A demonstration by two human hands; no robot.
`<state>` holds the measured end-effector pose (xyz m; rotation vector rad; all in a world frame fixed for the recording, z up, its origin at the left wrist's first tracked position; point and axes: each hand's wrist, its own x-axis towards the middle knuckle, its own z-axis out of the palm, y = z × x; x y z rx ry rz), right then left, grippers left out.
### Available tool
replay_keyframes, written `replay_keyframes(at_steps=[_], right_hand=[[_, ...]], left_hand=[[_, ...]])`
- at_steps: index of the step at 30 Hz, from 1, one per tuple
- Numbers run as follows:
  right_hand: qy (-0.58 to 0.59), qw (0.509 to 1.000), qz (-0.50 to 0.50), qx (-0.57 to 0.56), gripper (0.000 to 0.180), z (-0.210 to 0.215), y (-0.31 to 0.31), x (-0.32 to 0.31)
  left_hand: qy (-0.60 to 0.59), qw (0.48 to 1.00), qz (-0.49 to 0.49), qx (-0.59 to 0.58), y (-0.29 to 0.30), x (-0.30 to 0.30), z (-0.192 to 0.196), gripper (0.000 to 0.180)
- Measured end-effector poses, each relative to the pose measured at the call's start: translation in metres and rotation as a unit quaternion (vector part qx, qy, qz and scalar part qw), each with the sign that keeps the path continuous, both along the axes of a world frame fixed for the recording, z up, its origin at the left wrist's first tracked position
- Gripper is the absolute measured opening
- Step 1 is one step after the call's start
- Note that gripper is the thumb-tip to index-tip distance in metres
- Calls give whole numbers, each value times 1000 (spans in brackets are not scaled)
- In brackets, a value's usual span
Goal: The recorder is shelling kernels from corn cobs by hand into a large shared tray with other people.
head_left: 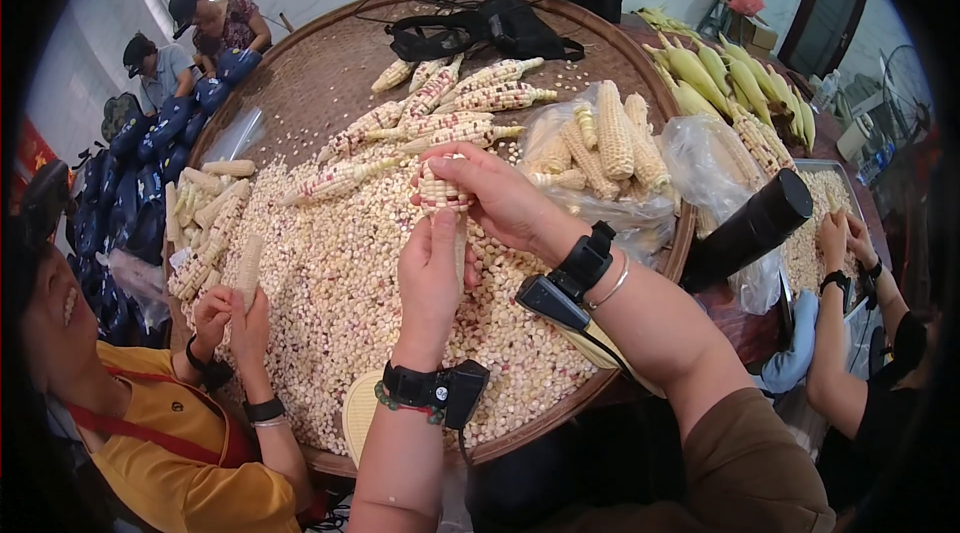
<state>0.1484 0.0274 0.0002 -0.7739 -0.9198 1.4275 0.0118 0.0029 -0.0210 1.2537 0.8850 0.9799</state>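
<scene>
An ear of corn (pixel 443 194) is held upright between my hands over a large round woven tray (pixel 300 40). Pale kernels mixed with dark red ones cover its upper end, while the lower part looks stripped. My right hand (pixel 500 195) wraps its upper end, thumb across the top. Lower down, my left hand (pixel 432 273) grips it with the thumb pressed against the kernels. Loose kernels (pixel 330 263) lie thick in the tray beneath both hands. Just beyond are several red-and-white speckled ears (pixel 430 123).
Stripped cobs (pixel 210 223) lie at the tray's left; a plastic bag of cobs (pixel 605 148) sits right. A black cylindrical bottle (pixel 750 228) leans by the right rim. Black straps (pixel 490 28) lie at the far side. Co-workers' hands (pixel 245 328) handle a cob at left; others work at right.
</scene>
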Motion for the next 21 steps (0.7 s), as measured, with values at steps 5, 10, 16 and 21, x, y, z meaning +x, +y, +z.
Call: replay_keyframes(at_steps=[5,10,16,21], right_hand=[[29,1000,-10,1,27,2,0,3],[55,998,-7,-8,26,10,-4,2],[-25,999,-31,-26,25,7,-4,-1],[-80,996,-29,-34,22,7,-8,-3]], left_hand=[[13,1000,-8,22,-1,1,0,39],[-81,996,-11,-35,-2,0,2,48],[-108,988,-11,-107,-2,0,5,53],[-31,995,2,-98,-2,3,7,47]])
